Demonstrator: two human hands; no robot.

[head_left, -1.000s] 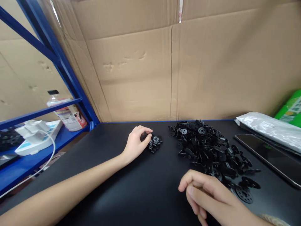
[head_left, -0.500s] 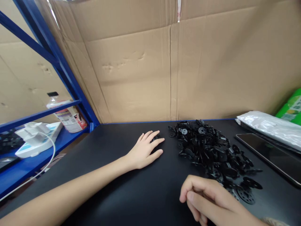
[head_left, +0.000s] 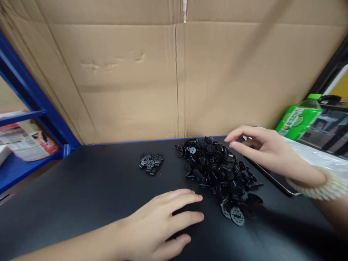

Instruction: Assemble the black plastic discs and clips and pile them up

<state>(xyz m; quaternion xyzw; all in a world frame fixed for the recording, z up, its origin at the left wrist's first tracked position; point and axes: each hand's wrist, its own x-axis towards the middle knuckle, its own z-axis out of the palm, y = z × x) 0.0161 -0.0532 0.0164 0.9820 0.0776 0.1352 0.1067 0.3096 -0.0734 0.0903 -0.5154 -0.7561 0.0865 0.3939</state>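
My left hand (head_left: 168,221) hovers over the front of the black table, fingers spread with nothing in them. To its right lies a large heap of small black discs with holes (head_left: 214,166), and one loose disc (head_left: 237,216) rests at the heap's front edge. A smaller cluster of the same pieces (head_left: 150,163) is beyond my left hand, apart from the heap. Over the back right of the heap is my right hand (head_left: 261,148), its thumb and forefinger bent with a gap between them and nothing visible in it. A pale beaded bracelet circles that wrist.
A cardboard wall (head_left: 130,87) closes off the back of the black table (head_left: 81,203). A dark flat device (head_left: 274,179), a silvery plastic bag (head_left: 312,152) and a green bottle (head_left: 299,117) are on the right. At left stands a blue metal frame (head_left: 58,130) with a labelled container (head_left: 29,139).
My left hand has drawn back from the small cluster towards me, uncovering it. My right hand has risen from the front to the heap's far right and loosened its fingers. The view has swung right.
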